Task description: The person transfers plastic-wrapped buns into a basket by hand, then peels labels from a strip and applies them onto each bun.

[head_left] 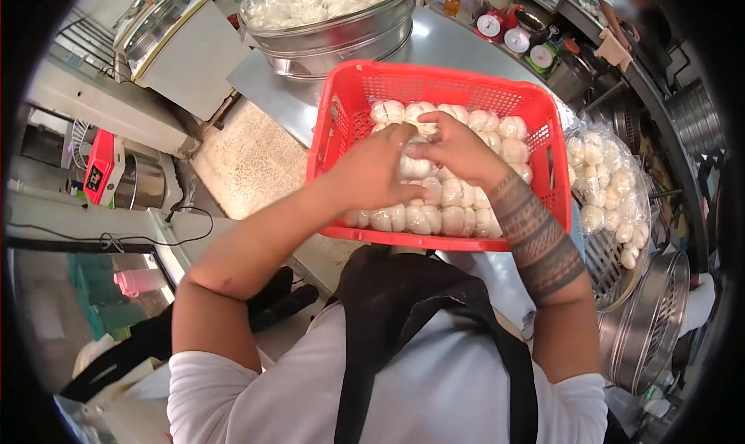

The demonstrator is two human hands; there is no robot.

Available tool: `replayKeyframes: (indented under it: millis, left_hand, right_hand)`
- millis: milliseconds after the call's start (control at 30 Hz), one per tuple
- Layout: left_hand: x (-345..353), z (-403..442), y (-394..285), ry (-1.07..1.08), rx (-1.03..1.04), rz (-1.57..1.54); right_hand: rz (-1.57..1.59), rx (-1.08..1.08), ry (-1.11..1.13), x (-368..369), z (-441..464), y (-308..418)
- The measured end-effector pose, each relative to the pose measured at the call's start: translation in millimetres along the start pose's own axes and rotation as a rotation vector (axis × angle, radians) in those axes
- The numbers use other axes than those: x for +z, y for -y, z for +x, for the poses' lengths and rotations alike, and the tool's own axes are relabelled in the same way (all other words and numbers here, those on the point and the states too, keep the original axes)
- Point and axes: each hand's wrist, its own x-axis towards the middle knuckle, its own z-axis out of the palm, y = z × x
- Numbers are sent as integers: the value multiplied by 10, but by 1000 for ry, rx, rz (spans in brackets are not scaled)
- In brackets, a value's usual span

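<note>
Shiny steel worktop point(454, 37) spans the frame's upper middle, by a red perforated plastic basket point(458, 74) at centre. Over its rows of round white plastic-wrapped buns point(458, 220), my left hand point(376, 165) and right hand point(459, 145) curl; I cannot tell whether either grips.

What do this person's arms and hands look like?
Up top are short white cloth sleeves. The right forearm has a wide dark tattoo of patterned bands; the left forearm shows none. The left hand and right hand are bare, without gloves.
</note>
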Motion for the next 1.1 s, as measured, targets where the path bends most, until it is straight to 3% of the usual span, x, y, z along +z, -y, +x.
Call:
replayKeyframes:
  millis: [33, 133, 167, 267, 333, 367, 400, 433, 567, 667, 900, 1033, 1100]
  left_hand:
    - [-125, 15, 160, 95, -36, 101]
    - [-543, 146, 616, 34, 139, 439]
    - [-642, 202, 765, 3, 107, 433]
    - [-829, 422, 1055, -8, -9, 391]
    - [-891, 581, 1083, 98, -118, 326]
    - [-754, 595, 1248, 18, -17, 319]
    - [-721, 640, 1244, 168, -82, 325]
    - [-683, 687, 1222, 318, -146, 331]
    - [-343, 805, 1374, 653, -207, 567]
    - [-175, 964, 1479, 1089, -119, 734]
    - [543, 882, 1996, 1276, -69, 705]
    - [681, 848, 2070, 1230, -87, 703]
    - [711, 828, 2173, 1138, -91, 737]
  right_hand:
    - [-12, 58, 74, 36, 140, 45]
    - [486, 102, 7, 197, 580, -51]
    - [661, 64, -54, 237, 647, -99]
    - [-312, -230, -200, 487, 839, -528]
    - [-659, -409, -74, 672, 844, -696]
    - [-845, -463, -20, 756, 855, -735]
    - [-1032, -514, 38, 832, 844, -732]
    - [-1107, -431, 82, 871, 808, -692]
    - [-1162, -390, 72, 764, 746, -753]
    - [-1177, -313, 69, 668, 634, -644]
    - [-1194, -274, 59, 638, 635, -655]
    - [-1134, -388, 26, 590, 658, -779]
    - [-903, -383, -31, 495, 668, -736]
